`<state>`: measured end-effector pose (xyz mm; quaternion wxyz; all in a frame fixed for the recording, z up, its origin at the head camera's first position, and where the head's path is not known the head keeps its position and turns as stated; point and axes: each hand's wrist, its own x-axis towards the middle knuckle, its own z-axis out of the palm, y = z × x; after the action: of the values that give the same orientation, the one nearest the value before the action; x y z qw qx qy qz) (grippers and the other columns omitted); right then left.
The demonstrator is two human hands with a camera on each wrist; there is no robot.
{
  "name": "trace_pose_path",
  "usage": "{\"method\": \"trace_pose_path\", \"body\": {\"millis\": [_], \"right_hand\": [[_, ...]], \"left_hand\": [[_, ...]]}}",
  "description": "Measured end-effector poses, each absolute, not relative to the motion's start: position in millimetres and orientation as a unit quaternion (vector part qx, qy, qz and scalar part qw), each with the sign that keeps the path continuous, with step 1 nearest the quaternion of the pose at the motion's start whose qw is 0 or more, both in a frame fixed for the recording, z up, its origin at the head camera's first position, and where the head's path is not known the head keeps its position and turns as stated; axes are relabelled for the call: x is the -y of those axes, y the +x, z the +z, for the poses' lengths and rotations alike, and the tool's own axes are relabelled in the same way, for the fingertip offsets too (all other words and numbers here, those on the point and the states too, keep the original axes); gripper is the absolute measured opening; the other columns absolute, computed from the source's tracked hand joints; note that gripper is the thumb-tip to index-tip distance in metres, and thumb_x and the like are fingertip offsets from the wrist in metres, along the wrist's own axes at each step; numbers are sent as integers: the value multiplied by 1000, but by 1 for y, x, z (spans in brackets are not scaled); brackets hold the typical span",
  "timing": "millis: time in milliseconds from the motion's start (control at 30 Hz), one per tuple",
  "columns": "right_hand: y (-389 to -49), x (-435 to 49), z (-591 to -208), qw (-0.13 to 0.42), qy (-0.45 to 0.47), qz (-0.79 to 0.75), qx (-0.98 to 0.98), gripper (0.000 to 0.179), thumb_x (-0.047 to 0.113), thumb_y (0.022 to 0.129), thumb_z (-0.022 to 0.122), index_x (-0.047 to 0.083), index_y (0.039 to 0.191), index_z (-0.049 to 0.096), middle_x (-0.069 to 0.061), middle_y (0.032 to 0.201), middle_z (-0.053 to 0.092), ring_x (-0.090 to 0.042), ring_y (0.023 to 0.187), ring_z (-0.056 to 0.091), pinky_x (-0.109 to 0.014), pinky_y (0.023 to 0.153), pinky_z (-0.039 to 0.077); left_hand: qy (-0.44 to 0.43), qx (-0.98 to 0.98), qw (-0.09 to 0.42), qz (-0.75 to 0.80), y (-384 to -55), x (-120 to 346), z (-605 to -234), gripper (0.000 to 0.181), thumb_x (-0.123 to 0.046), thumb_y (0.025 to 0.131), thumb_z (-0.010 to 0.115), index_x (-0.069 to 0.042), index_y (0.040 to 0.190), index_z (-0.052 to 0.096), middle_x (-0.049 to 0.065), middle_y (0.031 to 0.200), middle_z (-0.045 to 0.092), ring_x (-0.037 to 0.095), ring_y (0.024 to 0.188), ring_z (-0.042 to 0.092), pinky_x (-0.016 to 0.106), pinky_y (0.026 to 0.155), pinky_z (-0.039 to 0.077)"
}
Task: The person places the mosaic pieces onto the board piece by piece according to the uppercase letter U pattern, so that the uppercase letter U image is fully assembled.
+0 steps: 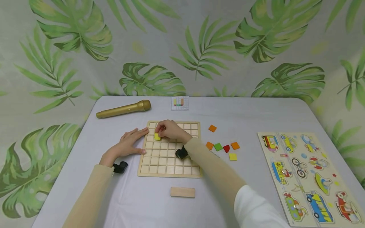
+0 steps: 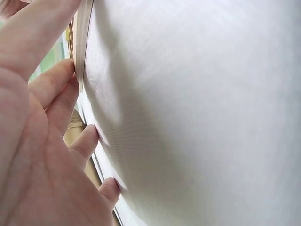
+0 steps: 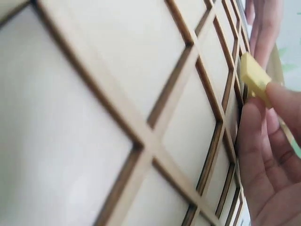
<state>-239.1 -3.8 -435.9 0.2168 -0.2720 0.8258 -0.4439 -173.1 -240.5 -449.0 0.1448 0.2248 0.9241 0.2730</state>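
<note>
Pinching a yellow square tile (image 3: 254, 76) between thumb and fingertips, the right hand (image 1: 171, 130) works over the upper-left part of the wooden grid board (image 1: 168, 175). The left hand (image 1: 126, 144) lies with fingers extended and spread, thumb and fingertips at the board's left edge, apparently steadying it. The step in hand looks like seating this tile in a cell; in the right wrist view it is tilted, and whether it touches the board cannot be told. The next move seems to call for laying it flat within the cell's raised borders, then letting go. The small pattern card (image 1: 180, 103) beyond the board shows a U shape, probably the guide for choosing cells.
</note>
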Motion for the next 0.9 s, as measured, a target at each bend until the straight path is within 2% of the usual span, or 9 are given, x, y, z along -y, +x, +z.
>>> {"method": "trace_pose_path", "body": {"millis": [433, 667, 900], "right_hand": [[-234, 9, -439, 170, -309, -374, -858, 10, -1, 84, 65, 5, 90, 69, -6, 86, 64, -12, 77, 53, -20, 70, 43], [-233, -5, -437, 187, -281, -446, -829, 11, 1, 87, 65, 2, 96, 69, -4, 85, 63, -15, 74, 56, -24, 69, 46], [-236, -38, -433, 201, -256, -492, -807, 14, 5, 90, 63, 0, 102, 68, -6, 92, 64, -23, 78, 57, -31, 71, 49]], "left_hand": [[225, -923, 141, 280, -174, 242, -451, 89, -40, 81, 75, -10, 151, 29, 10, 157, 21, 40, 142, 6, 64, 106, -4], [223, -923, 143, 278, -174, 241, -450, 90, -42, 81, 75, -10, 151, 29, 10, 157, 21, 40, 142, 6, 64, 107, -3], [226, -923, 142, 278, -174, 241, -450, 90, -41, 81, 75, -10, 151, 29, 11, 157, 20, 40, 142, 6, 64, 106, -4]]}}
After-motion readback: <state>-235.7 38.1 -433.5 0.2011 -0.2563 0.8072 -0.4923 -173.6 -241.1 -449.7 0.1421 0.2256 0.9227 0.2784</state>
